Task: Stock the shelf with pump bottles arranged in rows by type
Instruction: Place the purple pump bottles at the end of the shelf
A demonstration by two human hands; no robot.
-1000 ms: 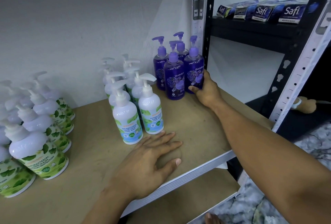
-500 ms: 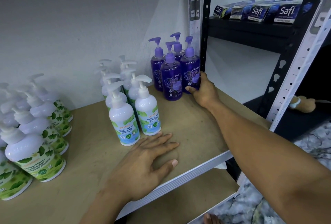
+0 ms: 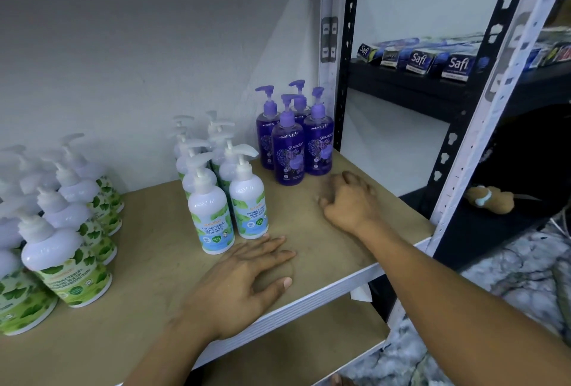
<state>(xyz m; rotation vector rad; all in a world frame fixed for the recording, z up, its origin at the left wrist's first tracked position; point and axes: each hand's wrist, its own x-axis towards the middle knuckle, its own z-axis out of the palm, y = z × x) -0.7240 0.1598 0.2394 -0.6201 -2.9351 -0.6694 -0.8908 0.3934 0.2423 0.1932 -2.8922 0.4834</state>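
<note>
Grey wall (image 3: 123, 45), black metal rack (image 3: 404, 90), marbled floor (image 3: 509, 286)

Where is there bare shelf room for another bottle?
Bare wooden shelf board lies between the green-leaf white pump bottles and the blue-label white pump bottles, and before the purple pump bottles. The left end is crowded.
</note>
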